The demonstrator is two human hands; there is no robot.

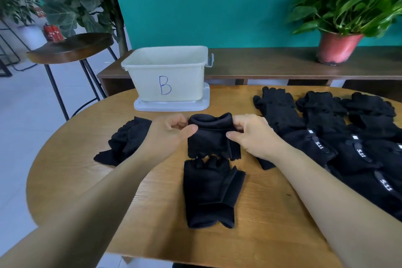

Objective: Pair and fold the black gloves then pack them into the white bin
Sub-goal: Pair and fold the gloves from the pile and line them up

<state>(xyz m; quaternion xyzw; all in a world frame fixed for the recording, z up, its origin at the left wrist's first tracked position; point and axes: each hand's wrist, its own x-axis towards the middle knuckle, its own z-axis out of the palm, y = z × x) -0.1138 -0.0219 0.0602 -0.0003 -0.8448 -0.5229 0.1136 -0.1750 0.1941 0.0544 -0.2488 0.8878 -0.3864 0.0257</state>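
Note:
A black fingerless glove (212, 139) hangs between my two hands above the middle of the round wooden table (272, 220). My left hand (171, 129) pinches its cuff on the left and my right hand (250, 131) pinches it on the right. A second fingerless glove (208, 193) lies flat on the table just below it. The white bin (167, 73), marked with a blue B, stands behind the held glove on its lid (171, 104).
A crumpled heap of black gloves (126, 141) lies left of my left hand. Several black gloves (339, 137) with white labels are spread over the table's right side. A stool (71, 47) stands at the left, a potted plant (339, 48) on the back shelf.

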